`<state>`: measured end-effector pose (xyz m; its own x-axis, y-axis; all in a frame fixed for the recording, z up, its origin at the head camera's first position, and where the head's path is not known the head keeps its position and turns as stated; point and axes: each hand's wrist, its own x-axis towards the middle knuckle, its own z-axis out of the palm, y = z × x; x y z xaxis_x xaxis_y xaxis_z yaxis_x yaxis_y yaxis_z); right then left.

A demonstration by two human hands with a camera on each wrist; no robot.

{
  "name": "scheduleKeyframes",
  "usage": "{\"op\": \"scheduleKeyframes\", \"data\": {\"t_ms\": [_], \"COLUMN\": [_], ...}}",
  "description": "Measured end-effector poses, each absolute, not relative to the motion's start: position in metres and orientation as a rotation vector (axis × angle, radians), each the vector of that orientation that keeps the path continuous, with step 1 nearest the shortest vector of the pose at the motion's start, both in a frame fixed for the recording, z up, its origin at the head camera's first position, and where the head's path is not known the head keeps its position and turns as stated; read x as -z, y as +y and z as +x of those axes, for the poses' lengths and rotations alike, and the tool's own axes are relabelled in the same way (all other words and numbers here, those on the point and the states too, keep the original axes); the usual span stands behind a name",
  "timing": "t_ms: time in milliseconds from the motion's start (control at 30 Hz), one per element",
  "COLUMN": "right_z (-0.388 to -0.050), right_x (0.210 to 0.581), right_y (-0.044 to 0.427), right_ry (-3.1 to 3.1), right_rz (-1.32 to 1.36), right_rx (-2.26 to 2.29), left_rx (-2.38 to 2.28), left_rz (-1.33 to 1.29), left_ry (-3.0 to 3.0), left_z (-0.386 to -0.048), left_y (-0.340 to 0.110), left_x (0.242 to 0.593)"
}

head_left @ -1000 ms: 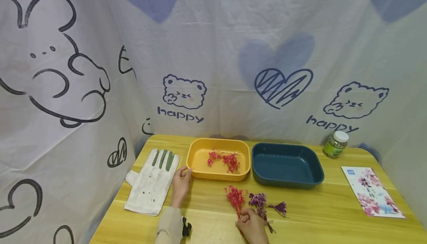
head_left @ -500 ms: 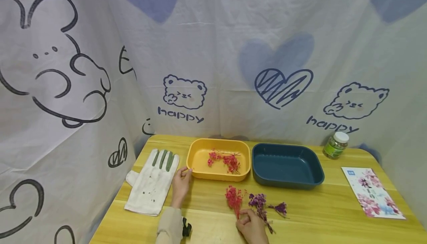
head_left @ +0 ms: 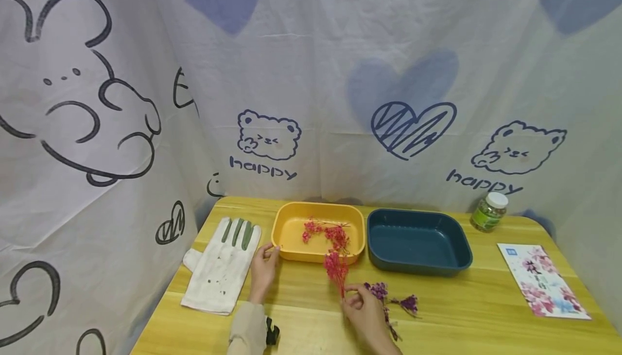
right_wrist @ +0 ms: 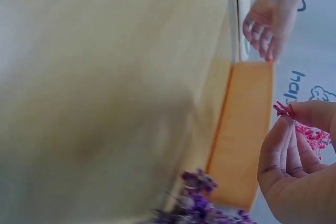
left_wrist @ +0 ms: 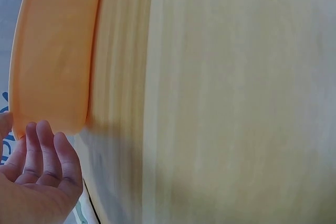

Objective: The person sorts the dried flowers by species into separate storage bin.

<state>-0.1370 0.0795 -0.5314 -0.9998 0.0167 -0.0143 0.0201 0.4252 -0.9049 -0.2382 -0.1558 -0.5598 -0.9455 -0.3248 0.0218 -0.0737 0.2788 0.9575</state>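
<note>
Backdrop cloth (head_left: 335,85) beyond both hands reads "happy" twice; left hand (head_left: 264,270) grips the yellow tray (head_left: 303,255); right hand (head_left: 365,311) pinches red flowers (head_left: 336,270); farther right, a card's (head_left: 544,281) small writing is unclear.

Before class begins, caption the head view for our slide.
The right hand pinches pink flowers by their stems; the left hand holds the yellow tray at its corner.

wood-grain table (head_left: 301,301) | white glove (head_left: 221,274) | yellow tray (head_left: 311,255) | dark-blue tray (head_left: 418,266) | purple flowers (head_left: 410,304) | lidded jar (head_left: 488,216) | flower-printed packet (head_left: 544,280)

small bunch of red flowers (head_left: 335,267), heads at the yellow tray (head_left: 291,236), stems (right_wrist: 283,109) in the right hand (head_left: 363,313)
</note>
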Motion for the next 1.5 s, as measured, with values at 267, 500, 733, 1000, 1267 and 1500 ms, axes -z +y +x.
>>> {"op": "scheduleKeyframes", "data": {"t_ms": [267,500,733,1000,1267,1500], "right_z": [-0.165,-0.190,-0.216,-0.238,-0.244,-0.242], "right_x": [0.520,0.505,0.497,0.499,0.514,0.517], "right_y": [0.078,0.076,0.073,0.069,0.068,0.067], "right_ry": [2.777,2.809,2.915,2.947,2.937,2.894], "right_rz": [-0.097,-0.032,-0.110,-0.206,-0.166,-0.158], "right_rx": [1.754,1.775,1.762,1.752,1.616,1.623], "left_rx": [1.729,1.716,1.723,1.724,1.732,1.713], "left_rz": [0.369,0.350,0.342,0.364,0.350,0.341], "left_ry": [-2.315,-2.292,-2.292,-2.304,-2.297,-2.299], "left_z": [-0.237,-0.238,-0.237,-0.237,-0.237,-0.237], "left_y": [-0.157,-0.157,-0.156,-0.155,-0.155,-0.156], "left_x": [0.562,0.563,0.562,0.563,0.563,0.562]}}
